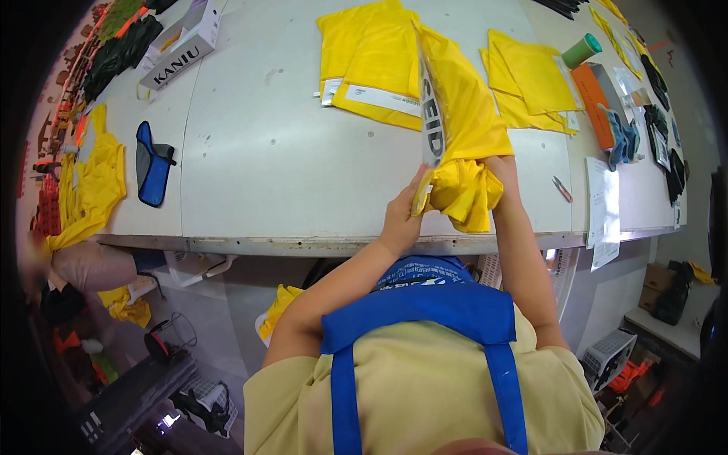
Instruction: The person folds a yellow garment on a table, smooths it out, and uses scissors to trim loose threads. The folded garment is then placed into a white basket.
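Apron (417, 317); left hand (402, 218) gripping yellow bundle (469, 193) near table edge (303, 246); wide tabletop (262, 178) leftward.

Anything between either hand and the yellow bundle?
Nothing visible. The left hand is on the lower left edge of the yellow bundle; the right hand is at its lower right, fingers hidden by fabric. The small red tool lies off to the right, not between.

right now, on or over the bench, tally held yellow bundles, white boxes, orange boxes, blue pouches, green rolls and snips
Held yellow bundle: 1
White box: 1
Orange box: 1
Blue pouch: 1
Green roll: 1
Snips: 1
Total: 6
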The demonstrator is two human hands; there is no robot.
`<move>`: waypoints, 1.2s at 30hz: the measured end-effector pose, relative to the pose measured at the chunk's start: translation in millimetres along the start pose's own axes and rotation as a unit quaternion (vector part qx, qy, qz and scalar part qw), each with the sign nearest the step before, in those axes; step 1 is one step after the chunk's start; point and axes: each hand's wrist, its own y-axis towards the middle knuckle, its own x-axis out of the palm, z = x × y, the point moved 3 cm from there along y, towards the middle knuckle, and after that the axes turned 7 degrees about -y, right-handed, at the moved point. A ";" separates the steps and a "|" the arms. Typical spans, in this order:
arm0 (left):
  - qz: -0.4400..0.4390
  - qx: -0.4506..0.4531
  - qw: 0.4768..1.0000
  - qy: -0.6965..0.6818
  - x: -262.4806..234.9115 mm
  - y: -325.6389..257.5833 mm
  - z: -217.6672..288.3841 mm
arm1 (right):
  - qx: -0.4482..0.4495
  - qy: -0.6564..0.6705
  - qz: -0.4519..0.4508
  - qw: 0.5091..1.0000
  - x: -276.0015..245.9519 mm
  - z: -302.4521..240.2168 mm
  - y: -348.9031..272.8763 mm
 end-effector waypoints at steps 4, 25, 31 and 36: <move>-0.082 -0.173 0.980 -0.053 -14.4 -12.0 -19.5 | 0.001 -0.143 0.024 0.989 -12.1 34.9 23.0; -0.055 -0.350 0.885 -0.303 -22.3 -25.0 -47.8 | -0.257 -0.574 -0.216 0.746 46.9 61.7 -20.2; 0.003 -0.327 0.895 -0.304 -24.4 -37.9 -62.4 | -0.319 -0.634 -0.262 0.654 24.3 61.1 9.4; 0.031 -0.307 0.909 -0.280 -27.6 -28.8 -58.9 | -0.264 -0.623 -0.183 0.714 -1.0 102.2 16.7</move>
